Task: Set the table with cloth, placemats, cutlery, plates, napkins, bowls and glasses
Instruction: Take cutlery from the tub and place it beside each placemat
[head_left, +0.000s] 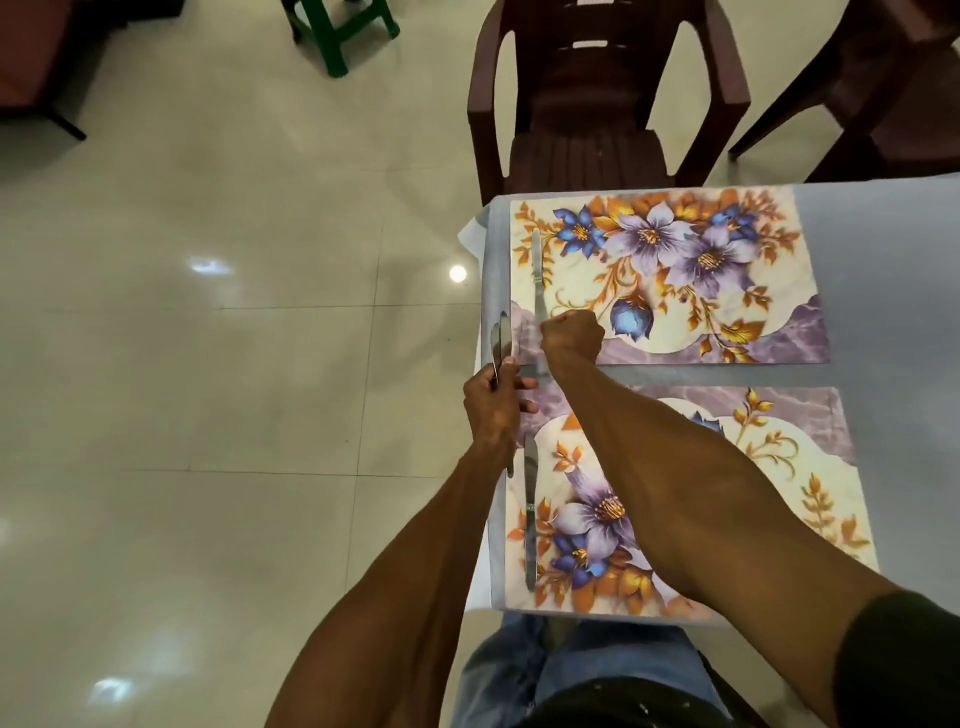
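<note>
Meanwhile, the right hand (571, 340) reaches across, fingers curled around the handle of a knife (536, 273) lying along the far placemat's (727, 312) left edge. The left hand (493, 408) grips several pieces of upright cutlery (500, 345) beside the table edge. A second knife (530, 514) lies on the near placemat (779, 499). Two floral placemats cover the grey cloth (893, 291).

Single head view, looking steeply down from above the person's lap; table (883, 249) fills 1 to 4 o'clock, tiled floor (234, 286) 7 to 11, chair (597, 78) at 12, close range.
</note>
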